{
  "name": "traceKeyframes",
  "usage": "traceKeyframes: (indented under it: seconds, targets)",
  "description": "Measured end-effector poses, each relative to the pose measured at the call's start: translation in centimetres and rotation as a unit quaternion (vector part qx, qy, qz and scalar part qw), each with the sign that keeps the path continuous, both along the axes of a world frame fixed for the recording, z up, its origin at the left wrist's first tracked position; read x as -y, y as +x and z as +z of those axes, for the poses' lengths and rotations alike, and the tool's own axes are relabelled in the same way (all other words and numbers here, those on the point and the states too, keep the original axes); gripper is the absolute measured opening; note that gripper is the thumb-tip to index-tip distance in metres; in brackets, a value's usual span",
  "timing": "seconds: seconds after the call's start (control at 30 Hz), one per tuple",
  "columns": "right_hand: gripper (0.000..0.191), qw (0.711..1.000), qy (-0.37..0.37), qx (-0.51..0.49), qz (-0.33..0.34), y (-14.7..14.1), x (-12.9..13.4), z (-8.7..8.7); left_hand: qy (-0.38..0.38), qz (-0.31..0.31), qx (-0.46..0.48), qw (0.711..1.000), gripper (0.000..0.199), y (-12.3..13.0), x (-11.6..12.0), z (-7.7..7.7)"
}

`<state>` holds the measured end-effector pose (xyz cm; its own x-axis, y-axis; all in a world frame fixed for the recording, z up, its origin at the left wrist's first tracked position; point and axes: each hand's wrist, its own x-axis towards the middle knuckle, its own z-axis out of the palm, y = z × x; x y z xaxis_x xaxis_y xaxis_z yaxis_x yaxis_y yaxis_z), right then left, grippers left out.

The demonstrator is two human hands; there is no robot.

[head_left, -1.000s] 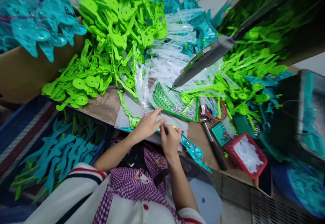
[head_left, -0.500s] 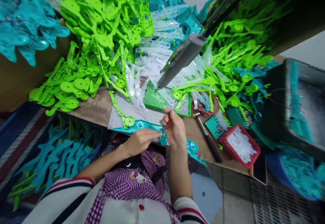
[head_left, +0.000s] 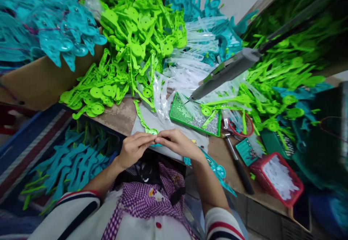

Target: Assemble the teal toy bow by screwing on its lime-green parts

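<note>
My left hand (head_left: 136, 149) and my right hand (head_left: 181, 144) meet at the fingertips over the near edge of the table. Both have their fingers pressed together in a pinch, and whatever is between them is hidden. Under them lies a long teal plastic part (head_left: 217, 170), mostly covered by my hands and right forearm. Just beyond the fingertips, a lime green plastic arm with a round end (head_left: 140, 119) rests on a white sheet (head_left: 174, 124). A grey electric screwdriver (head_left: 223, 75) hangs with its tip over a green tray of small metal screws (head_left: 195, 125).
Lime green parts (head_left: 130, 48) are heaped at the back left, with clear plastic strips (head_left: 187, 67) beside them. To the right lie a hammer (head_left: 239, 167) and a red box of white pieces (head_left: 299, 196). Teal parts (head_left: 73, 164) fill a bin at lower left.
My right hand has moved left and down to my left hand's fingertips. Its raised pinch is now lowered over the teal part. The whole view has swung left.
</note>
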<state>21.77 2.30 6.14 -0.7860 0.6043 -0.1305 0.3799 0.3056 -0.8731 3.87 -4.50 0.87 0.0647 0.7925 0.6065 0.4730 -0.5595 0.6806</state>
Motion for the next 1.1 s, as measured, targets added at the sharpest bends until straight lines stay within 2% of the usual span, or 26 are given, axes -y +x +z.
traceKeyframes:
  seconds: [0.07, 0.17, 0.23, 0.37, 0.43, 0.53, 0.63, 0.77, 0.9, 0.97, 1.1]
  targets:
    - [0.037, 1.000, -0.009, -0.001, -0.024, -0.8, 0.0, -0.3, -0.001, 0.030, 0.027, 0.999, 0.014, -0.3, -0.3, -0.4]
    - [0.029, 0.994, 0.032, -0.003, -0.109, -2.0, 0.0, -0.9, 0.005, 0.092, 0.053, 0.994, 0.007, -0.7, -0.6, -1.1]
    - [0.026, 0.988, 0.058, -0.013, -0.142, -2.7, -0.1, -1.6, 0.000, 0.113, 0.065, 0.991, 0.006, -1.0, -0.9, -1.6]
    - [0.024, 0.988, 0.090, 0.006, -0.127, -3.8, -0.8, -3.3, -0.071, 0.145, 0.103, 0.981, 0.019, -1.4, -1.4, -3.0]
    - [0.024, 0.981, 0.153, 0.050, -0.108, -4.3, -1.0, -4.2, -0.150, 0.158, 0.144, 0.965, 0.026, -1.6, -1.8, -3.7]
    - [0.027, 0.947, 0.285, 0.128, -0.075, -5.0, -1.3, -5.1, -0.271, 0.141, 0.226, 0.925, 0.034, -2.0, -2.6, -4.6]
    - [0.030, 0.927, 0.340, 0.147, -0.055, -5.7, -1.8, -5.9, -0.321, 0.131, 0.280, 0.895, 0.035, -2.6, -3.3, -4.9]
    - [0.027, 0.921, 0.360, 0.145, -0.033, -6.1, -3.0, -6.8, -0.357, 0.135, 0.294, 0.876, 0.034, -3.3, -4.0, -4.8]
    - [0.026, 0.920, 0.361, 0.147, -0.028, -6.4, -3.5, -7.2, -0.382, 0.119, 0.283, 0.872, 0.035, -3.7, -4.5, -4.6]
    - [0.023, 0.935, 0.327, 0.134, -0.043, -6.5, -3.7, -7.1, -0.379, 0.118, 0.274, 0.876, 0.035, -3.8, -4.6, -4.7]
    - [0.017, 0.971, 0.212, 0.081, -0.069, -6.5, -4.5, -6.5, -0.363, 0.126, 0.239, 0.892, 0.033, -4.0, -4.6, -5.0]
